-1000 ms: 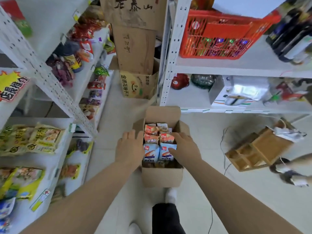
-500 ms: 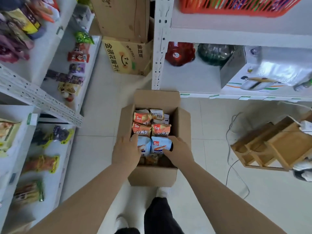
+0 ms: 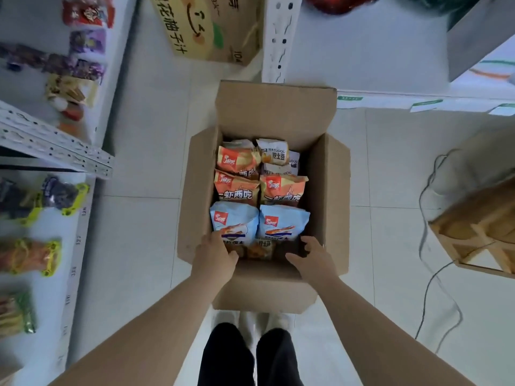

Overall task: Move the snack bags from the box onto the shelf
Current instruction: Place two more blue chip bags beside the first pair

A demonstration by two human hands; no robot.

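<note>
An open cardboard box (image 3: 330, 207) stands on the tiled floor in front of my feet. Inside it sit several snack bags: two blue ones (image 3: 282, 222) nearest me, orange ones (image 3: 282, 189) behind them, and small white ones (image 3: 272, 151) at the far end. My left hand (image 3: 214, 257) reaches into the near left corner, its fingers touching the left blue bag (image 3: 234, 221). Over the near right corner my right hand (image 3: 312, 257) hovers, fingers apart and holding nothing. The white shelf (image 3: 60, 151) with packaged snacks runs along the left.
A yellow printed carton (image 3: 206, 26) stands beyond the box beside a white shelf post (image 3: 278, 37). At the right a wooden crate (image 3: 479, 232) lies on the floor with a dark cable (image 3: 429, 291) trailing past it. My dark trousers and shoes are just behind the box.
The view has tilted down and closer to the box. Both hands have slid back toward the near end of the box, off the tops of the blue bags.
</note>
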